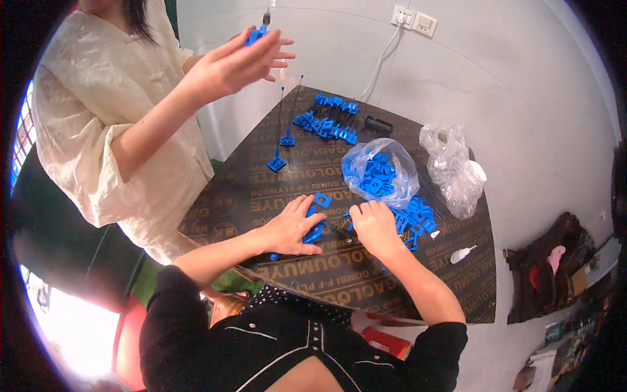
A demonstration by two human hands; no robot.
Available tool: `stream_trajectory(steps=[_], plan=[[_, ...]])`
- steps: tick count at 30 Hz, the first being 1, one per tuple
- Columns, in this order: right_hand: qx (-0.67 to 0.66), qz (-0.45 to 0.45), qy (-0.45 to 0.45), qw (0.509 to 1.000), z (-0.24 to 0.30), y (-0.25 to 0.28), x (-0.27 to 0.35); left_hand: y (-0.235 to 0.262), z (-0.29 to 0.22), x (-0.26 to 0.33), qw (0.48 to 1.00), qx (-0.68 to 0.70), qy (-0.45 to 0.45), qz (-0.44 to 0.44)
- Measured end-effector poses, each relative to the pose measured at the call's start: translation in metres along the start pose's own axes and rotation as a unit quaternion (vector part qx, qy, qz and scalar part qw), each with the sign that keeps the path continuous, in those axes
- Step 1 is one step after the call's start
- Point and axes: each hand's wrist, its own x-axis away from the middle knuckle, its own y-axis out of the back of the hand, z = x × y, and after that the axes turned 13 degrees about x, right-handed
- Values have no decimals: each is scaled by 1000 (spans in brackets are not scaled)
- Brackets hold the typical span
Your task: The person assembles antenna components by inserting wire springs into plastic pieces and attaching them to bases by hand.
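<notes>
My left hand (291, 227) lies palm down on the plywood tabletop with its fingers spread. Flat blue plastic pieces (316, 233) show beneath and beside it, and a square blue piece with a hole (322, 200) lies just past its fingertips. To the right, my right hand (374, 225) is closed, fingers curled down to the table. A small bit of blue plastic (350, 226) shows at its left edge; what the fingers grip is hidden. Close beyond this hand is a clear plastic bag (403, 163) of blue parts. Loose blue parts (414, 219) are heaped on its right.
Two blue stands with thin upright rods (277, 162) are at the far left, near rows of blue assemblies (324, 126). A crumpled clear bag (450, 166) and small white bottle (462, 254) lie right. A co-worker's hand (238, 65) holds a blue piece above the table's left side.
</notes>
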Motion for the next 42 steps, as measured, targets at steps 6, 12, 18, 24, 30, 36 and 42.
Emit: stream_trajectory(steps=[6, 12, 18, 24, 30, 36, 42], plan=[[-43, -38, -19, 998, 3, 9, -13, -2, -2, 2, 1000, -1, -4, -16], [-167, -55, -51, 983, 10, -2, -33, -7, -3, 1, 999, -33, -14, -32], [-223, -28, -70, 972, 12, -33, -48, -15, 2, -6, 998, -41, -4, -52], [-279, 15, -103, 955, 4, -60, -51, -21, 0, -20, 997, -25, 27, -70], [-301, 56, -112, 945, 1, -74, -48, -30, 0, -30, 994, 4, 38, -98], [-305, 56, -120, 943, 1, -76, -43, -31, -7, -35, 994, 20, 40, -103], [-309, 29, -133, 941, -8, -64, -33, -30, -5, -34, 994, 20, 43, -101]])
